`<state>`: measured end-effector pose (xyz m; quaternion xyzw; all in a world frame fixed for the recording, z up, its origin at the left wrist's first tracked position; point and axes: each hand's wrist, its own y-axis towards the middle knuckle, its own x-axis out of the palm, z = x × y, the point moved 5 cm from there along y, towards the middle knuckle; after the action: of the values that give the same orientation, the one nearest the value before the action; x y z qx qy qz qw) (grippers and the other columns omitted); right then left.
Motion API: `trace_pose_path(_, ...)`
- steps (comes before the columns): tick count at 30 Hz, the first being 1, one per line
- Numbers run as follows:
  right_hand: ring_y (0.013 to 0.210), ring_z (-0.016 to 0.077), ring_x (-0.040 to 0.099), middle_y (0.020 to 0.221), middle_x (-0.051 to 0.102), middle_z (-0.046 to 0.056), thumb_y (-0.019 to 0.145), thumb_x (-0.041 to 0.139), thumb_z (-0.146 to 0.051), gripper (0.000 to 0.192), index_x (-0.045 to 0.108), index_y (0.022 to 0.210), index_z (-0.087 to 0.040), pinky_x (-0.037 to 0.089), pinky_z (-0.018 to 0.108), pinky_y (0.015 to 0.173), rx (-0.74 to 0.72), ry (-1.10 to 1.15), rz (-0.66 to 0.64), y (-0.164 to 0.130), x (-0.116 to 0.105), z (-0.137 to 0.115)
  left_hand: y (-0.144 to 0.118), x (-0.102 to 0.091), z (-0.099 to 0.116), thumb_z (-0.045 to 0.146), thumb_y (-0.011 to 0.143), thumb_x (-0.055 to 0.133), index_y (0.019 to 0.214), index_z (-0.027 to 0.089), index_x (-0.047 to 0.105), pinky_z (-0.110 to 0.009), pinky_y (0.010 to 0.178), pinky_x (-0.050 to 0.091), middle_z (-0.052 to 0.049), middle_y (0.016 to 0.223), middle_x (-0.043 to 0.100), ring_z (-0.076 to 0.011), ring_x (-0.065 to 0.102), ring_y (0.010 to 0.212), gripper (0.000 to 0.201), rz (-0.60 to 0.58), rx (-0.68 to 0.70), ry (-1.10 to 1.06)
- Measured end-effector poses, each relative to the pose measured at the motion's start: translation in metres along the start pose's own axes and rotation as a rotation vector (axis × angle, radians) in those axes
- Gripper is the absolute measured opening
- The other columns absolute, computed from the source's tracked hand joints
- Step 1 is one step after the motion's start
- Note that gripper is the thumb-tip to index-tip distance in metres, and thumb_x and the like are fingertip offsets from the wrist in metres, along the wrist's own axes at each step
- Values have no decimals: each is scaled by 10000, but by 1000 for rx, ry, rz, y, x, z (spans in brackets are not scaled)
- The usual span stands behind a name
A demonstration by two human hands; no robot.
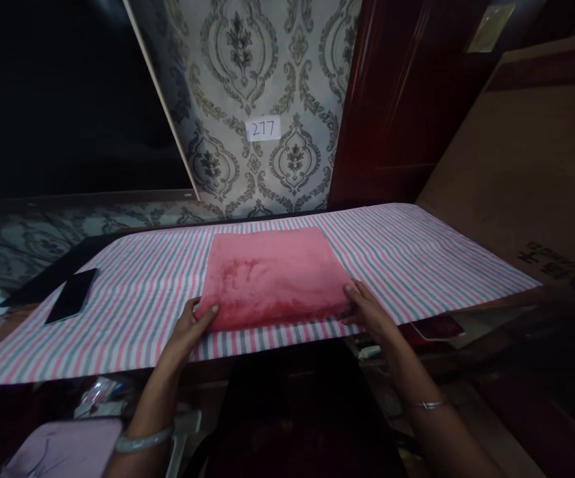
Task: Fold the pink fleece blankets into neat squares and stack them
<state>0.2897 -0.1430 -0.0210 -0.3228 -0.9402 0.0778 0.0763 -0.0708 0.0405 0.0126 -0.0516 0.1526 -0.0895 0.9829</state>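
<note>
Hands grip near edge of folded pink fuzzy cloth [273,275], which lies flat at centre of pink-grey-white striped sheet [417,255] on table. Left hand [191,326] pinches cloth's 7 o'clock corner w/ thumb on top; right hand [367,311] clamps its 5 o'clock corner. Flat black phone [72,295] lies well apart at 9 o'clock; white "277" tag [263,129] on patterned wall at 12.

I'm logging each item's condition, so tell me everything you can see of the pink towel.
The pink towel is a plush, fuzzy-looking cloth folded into a flat rectangle, its nap brushed unevenly into darker patches. It lies on the striped cloth near the table's front edge. The left hand grips its near left corner and the right hand its near right corner.
</note>
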Motion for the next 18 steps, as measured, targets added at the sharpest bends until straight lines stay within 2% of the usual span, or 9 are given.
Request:
trace_pose_path(3,675,184,666,1225,637,117,797,639,-497,686,440,1407,-253,584,330,479,-2,-31,7,3,4,-2,-3,5,8,407,707,795,1200,214,532,-339,838,572,-80,1063,726,-229,700,975,591,19,-6,-107)
trace_pose_path(5,659,164,645,1213,637,103,748,661,-451,699,459,1384,-243,573,304,468,-69,-35,47,6,4,-3,-4,6,7,347,707,782,1251,231,512,-288,695,574,-39,967,725,-182,703,801,618,39,-40,-179)
trace_pose_path(7,539,116,567,1085,665,70,706,670,-421,702,480,1350,-218,527,262,411,-122,-40,90,9,2,0,-3,5,3,313,684,770,1289,244,492,-234,520,509,18,798,688,-131,628,573,669,75,-84,-214)
trace_pose_path(9,440,83,478,936,669,27,688,674,-422,709,486,1335,-199,481,243,365,-136,-48,119,10,-1,4,-2,1,-3,309,660,765,1281,239,502,-194,423,420,53,694,637,-99,536,453,679,117,-90,-216)
trace_pose_path(11,428,82,470,905,669,16,679,690,-430,721,488,1330,-196,483,249,365,-125,-50,121,11,-2,8,0,-2,-8,326,649,771,1274,228,515,-185,416,408,41,714,644,-97,539,460,683,119,-77,-199)
trace_pose_path(14,513,105,545,1077,672,61,681,706,-464,741,488,1342,-212,519,266,408,-95,-62,70,10,-6,10,5,-6,-16,409,656,792,1294,209,521,-217,476,481,-16,843,689,-135,625,575,722,52,-70,-130)
trace_pose_path(16,608,142,610,1175,654,91,713,684,-514,766,468,1383,-213,554,298,466,-89,-133,26,11,-11,8,10,-13,-18,497,657,791,1302,195,536,-267,539,537,-55,915,704,-187,678,681,757,26,-42,-41)
trace_pose_path(18,779,220,675,1196,656,127,758,640,-554,780,458,1415,-177,600,376,607,-166,-298,48,14,-17,1,15,-20,-13,596,673,746,1330,186,538,-355,667,592,-108,1041,708,-266,711,857,801,44,38,95)
